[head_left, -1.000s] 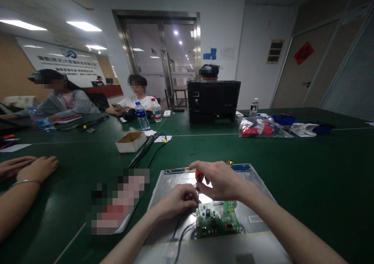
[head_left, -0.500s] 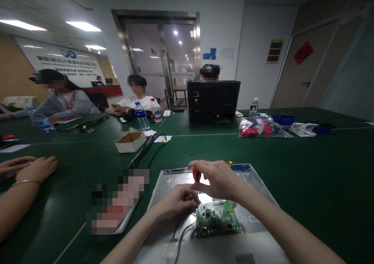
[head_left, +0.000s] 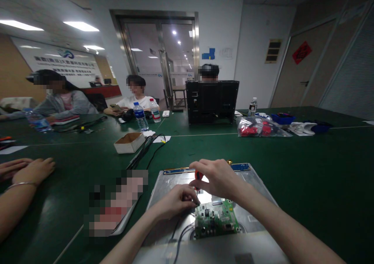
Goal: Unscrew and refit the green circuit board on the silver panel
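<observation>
Right hand [head_left: 217, 180]: fingers closed around a red-handled screwdriver [head_left: 198, 176], held upright over the top left corner of a green circuit board [head_left: 216, 219]. Left hand [head_left: 175, 201]: fingers pinched narrow at the screwdriver's tip. The board lies on a metal panel [head_left: 163, 186] on the green desk [head_left: 306, 170]. A co-worker's hands [head_left: 26, 169] rest at far left.

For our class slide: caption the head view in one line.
Right hand holds a red-handled screwdriver at a green circuit board; left hand steadies its tip.
</observation>
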The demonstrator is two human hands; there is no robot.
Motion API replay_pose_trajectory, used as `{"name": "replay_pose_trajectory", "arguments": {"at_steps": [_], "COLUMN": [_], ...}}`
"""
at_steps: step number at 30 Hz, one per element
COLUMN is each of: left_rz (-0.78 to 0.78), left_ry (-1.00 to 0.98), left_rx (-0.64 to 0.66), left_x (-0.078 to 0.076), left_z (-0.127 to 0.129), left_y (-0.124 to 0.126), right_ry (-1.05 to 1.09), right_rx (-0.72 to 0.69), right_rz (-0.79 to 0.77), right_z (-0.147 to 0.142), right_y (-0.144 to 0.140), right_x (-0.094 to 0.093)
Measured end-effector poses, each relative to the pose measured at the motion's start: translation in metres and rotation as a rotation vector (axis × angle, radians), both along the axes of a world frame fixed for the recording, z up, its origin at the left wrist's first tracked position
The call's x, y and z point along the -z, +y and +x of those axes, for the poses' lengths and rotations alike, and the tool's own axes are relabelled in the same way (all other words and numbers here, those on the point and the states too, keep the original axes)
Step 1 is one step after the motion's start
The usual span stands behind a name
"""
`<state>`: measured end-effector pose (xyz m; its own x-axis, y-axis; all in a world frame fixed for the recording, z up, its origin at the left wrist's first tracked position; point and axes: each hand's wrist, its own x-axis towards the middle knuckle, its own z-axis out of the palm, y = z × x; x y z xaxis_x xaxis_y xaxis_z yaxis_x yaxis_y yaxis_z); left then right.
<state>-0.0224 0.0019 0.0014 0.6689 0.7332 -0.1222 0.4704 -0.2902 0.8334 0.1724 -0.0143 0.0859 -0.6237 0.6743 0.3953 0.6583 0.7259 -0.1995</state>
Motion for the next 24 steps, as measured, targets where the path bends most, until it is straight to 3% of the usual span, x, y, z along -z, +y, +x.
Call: {"name": "replay_pose_trajectory", "arguments": {"at_steps": [8,17,24], "left_rz": [0.019,0.013,-0.059], "left_ry": [-0.077,-0.031,-0.051], "left_rx": [-0.031,-0.023,-0.043], "left_x": [0.014,0.003,0.01], "left_z": [-0.002,0.0,-0.002], "left_y": [0.005,0.002,0.003], "right_ry": [-0.005,-0.078,-0.031], "right_rx": [-0.058,0.028,-0.051], "right_rz": [-0.042,0.014,0.018], "right_z": [0.003,0.0,0.002], "right_y": [-0.007,-0.005,-0.007], "right_x": [-0.007,-0.006,-0.008]}}
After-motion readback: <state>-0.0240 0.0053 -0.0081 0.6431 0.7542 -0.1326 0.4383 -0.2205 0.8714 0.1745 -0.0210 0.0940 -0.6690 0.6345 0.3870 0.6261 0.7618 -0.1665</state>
